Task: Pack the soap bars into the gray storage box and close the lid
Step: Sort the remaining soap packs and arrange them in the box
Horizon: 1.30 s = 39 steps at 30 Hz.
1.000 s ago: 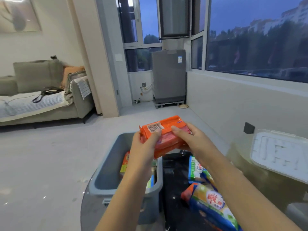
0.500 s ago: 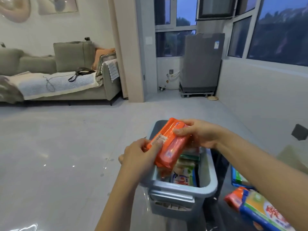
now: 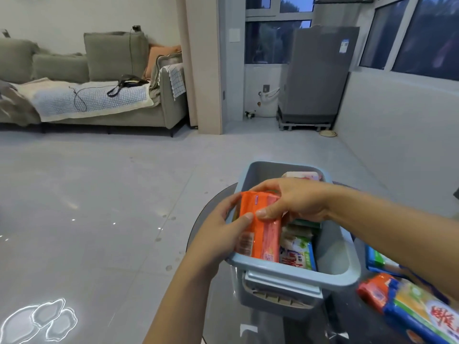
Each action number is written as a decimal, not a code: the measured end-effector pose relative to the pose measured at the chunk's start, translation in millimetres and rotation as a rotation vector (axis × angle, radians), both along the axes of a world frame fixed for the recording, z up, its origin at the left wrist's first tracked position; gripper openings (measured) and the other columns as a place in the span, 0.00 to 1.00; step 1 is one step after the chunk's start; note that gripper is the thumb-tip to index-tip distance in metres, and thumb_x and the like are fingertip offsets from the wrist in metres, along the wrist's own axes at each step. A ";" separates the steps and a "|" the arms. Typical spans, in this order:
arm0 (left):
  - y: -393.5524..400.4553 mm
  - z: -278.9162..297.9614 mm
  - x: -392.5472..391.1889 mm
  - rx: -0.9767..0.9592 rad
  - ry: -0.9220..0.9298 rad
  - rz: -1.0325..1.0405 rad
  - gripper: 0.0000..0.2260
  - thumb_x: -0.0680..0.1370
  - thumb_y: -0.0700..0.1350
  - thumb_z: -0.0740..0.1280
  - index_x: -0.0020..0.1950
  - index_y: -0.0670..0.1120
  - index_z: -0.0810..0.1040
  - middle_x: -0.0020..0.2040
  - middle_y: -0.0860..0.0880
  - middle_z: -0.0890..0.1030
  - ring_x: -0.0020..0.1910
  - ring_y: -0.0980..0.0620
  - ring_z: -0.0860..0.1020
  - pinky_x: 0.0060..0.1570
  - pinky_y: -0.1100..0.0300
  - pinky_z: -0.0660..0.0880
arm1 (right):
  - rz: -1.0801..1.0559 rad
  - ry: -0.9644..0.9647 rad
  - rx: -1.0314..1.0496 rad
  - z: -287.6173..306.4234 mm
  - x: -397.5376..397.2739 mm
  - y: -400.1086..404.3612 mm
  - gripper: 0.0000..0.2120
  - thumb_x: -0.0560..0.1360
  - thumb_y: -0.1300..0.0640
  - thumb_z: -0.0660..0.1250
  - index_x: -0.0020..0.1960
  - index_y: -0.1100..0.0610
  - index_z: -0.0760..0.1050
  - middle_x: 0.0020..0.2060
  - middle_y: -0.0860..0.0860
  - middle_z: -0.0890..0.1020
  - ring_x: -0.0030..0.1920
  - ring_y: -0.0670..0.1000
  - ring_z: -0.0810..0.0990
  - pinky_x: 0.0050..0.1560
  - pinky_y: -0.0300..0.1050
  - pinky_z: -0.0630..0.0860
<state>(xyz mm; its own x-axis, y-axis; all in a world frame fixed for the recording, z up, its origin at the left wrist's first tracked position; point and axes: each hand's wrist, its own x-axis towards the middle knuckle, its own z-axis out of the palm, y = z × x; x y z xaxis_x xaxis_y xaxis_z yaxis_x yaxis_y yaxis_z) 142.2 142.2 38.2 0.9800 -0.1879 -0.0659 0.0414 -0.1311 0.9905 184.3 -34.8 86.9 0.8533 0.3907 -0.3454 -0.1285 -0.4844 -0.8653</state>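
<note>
Grey sofa (image 3: 99, 78) against white wall; glossy tiled floor (image 3: 99, 194); dusk-dark windows (image 3: 278, 43)

A gray sofa (image 3: 99, 78) (blanket-draped) faces a washing machine (image 3: 315, 78).

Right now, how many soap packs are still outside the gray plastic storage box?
2 visible, both on the dark table right of the gray plastic storage box: an orange-ended blue-and-yellow pack and a blue-green pack behind it. More may lie off-frame.
</note>
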 end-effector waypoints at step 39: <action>-8.7 -8.3 -1.7 0.123 -0.173 0.229 0.15 0.79 0.47 0.62 0.65 0.57 0.74 0.57 0.59 0.74 0.42 0.69 0.71 0.27 0.81 0.68 | 0.169 -0.299 -0.645 -37.1 4.9 3.8 0.24 0.70 0.41 0.67 0.63 0.49 0.74 0.59 0.47 0.79 0.51 0.44 0.77 0.50 0.39 0.73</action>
<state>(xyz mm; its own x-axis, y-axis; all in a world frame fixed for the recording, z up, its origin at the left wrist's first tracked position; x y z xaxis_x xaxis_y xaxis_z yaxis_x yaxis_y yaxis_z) 140.5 133.5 29.9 0.9945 0.0379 0.0972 -0.0843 -0.2567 0.9628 189.2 -31.0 49.8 0.8931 0.3233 -0.3129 0.1907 -0.9019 -0.3876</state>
